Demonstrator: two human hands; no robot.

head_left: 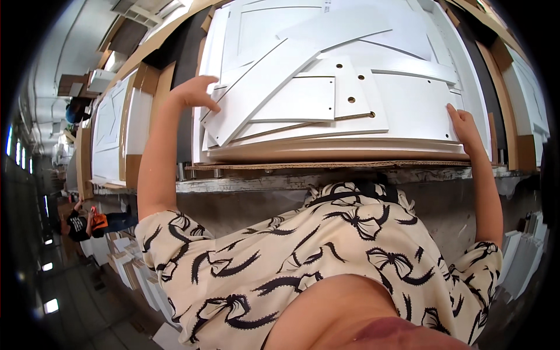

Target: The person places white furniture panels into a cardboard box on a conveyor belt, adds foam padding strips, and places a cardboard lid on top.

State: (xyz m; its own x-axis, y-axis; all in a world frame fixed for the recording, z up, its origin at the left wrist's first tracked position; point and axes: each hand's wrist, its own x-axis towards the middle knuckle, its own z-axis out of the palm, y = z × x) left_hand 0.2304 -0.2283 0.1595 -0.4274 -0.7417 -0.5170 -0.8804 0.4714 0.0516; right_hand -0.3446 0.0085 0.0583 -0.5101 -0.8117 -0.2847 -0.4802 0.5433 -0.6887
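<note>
A stack of white furniture panels lies in an open cardboard carton (326,165) in front of me. My left hand (198,93) is at the stack's left side, fingers apart, by the lower end of a long white board (262,87) that lies slantwise over the others. Under that board are a small white panel (309,99) and a white panel with several round holes (352,111). At the right, my right hand (465,127) rests its extended fingers by the edge of a wide white panel (408,105). Its other fingers are partly hidden.
Another carton of white panels (111,134) stands to the left, and one more (525,87) to the right. A worn metal rail (251,184) runs between me and the carton. Farther left, a person in dark clothes (79,226) is near several stacked boards (137,271).
</note>
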